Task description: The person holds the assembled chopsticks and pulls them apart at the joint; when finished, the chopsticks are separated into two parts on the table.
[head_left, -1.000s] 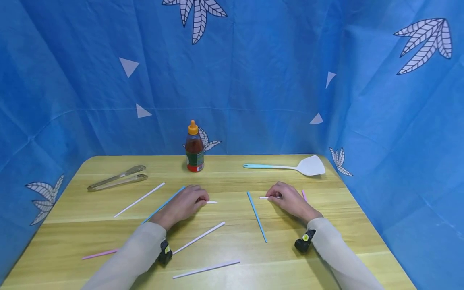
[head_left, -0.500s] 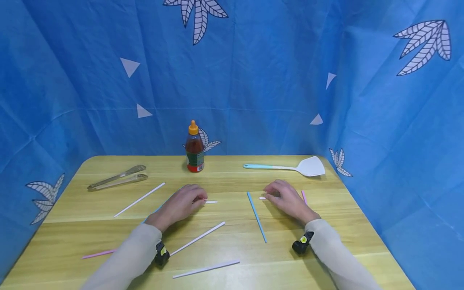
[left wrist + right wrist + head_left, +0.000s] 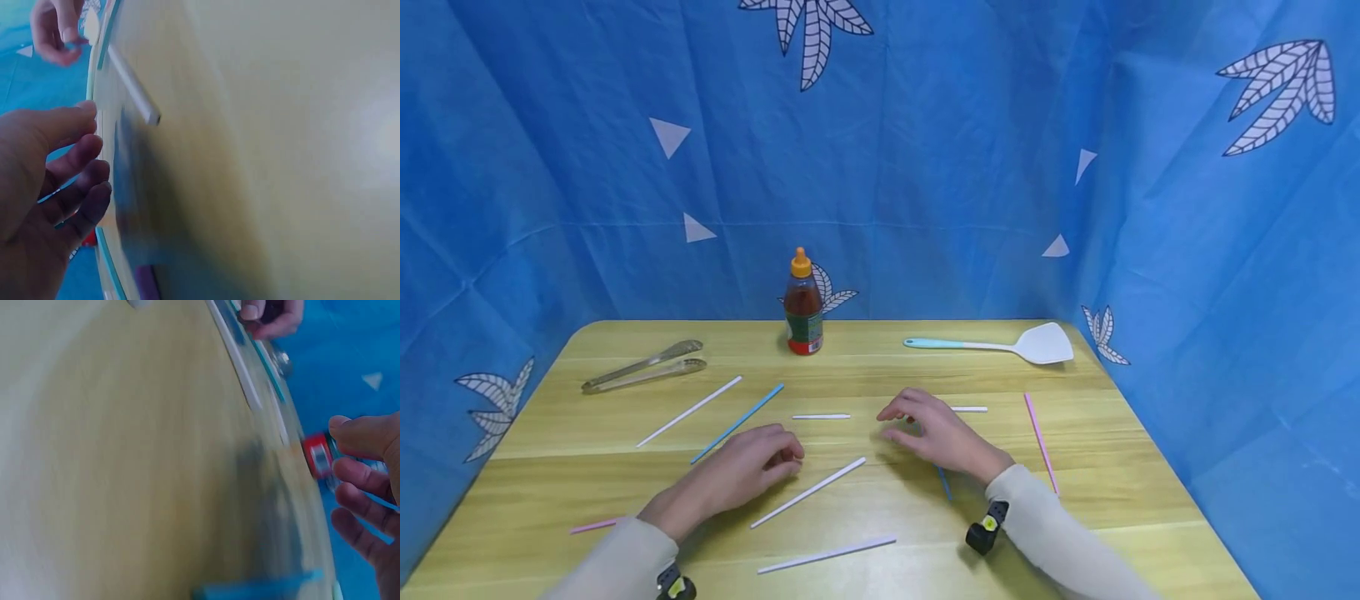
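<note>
My left hand hovers over the left middle of the table, fingers loosely curved and holding nothing. Just right of its fingertips lies a long pale straw, whose end also shows in the left wrist view. Beyond that hand are a blue straw and a short white straw. Holding nothing either, my right hand hangs with loose fingers above a second blue straw, partly hiding it. Another short white straw lies behind this hand. A pink straw rests to its right.
Tongs, a sauce bottle and a white spatula stand or lie along the back. A white straw, a second pink straw and a lavender straw are spread across the wooden table.
Both hands have come away from the short white straws, which stay on the table. The left hand has moved back toward the body and left; the right has moved left over the blue straw.
</note>
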A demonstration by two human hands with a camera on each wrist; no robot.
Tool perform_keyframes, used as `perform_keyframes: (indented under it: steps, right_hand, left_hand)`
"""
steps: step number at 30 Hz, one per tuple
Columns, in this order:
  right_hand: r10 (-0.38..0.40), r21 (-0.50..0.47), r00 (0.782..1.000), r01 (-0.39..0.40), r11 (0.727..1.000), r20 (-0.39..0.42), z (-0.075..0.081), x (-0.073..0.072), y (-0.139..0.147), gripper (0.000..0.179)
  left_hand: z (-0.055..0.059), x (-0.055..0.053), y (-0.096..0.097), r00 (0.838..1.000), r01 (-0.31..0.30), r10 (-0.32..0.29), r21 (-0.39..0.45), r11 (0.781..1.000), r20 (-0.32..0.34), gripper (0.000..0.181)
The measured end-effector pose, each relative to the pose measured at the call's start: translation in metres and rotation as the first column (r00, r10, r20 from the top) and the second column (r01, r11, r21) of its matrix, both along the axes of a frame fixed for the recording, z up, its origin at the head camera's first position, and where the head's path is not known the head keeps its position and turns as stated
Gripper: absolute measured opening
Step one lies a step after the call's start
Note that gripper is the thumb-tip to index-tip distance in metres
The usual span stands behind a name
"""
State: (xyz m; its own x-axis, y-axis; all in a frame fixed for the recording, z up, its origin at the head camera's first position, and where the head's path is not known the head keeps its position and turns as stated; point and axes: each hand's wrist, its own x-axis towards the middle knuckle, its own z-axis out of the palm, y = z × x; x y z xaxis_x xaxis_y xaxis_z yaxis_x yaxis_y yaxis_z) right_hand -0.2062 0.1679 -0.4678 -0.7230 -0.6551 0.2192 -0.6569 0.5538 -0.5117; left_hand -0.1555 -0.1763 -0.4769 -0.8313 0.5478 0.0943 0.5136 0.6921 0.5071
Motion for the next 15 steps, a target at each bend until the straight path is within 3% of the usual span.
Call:
perform_keyframes:
  steps: [6,15]
  right_hand:
    - [0.107,0.076,0.992,-0.111,0.991,0.061,-0.006,0.013,-0.029,0.028]
    - [0.196,0.130,0.980,-0.200,0.971,0.046,-0.018,0.019,-0.049,0.017]
  left_hand:
    - [-0.004,0.020,-0.001,0.998,0.031,-0.033,0.033,0.999,0.048,0.016]
    - [-0.009,0.025,0.003,0.998,0.048,-0.049,0.038,0.998,0.027,0.012]
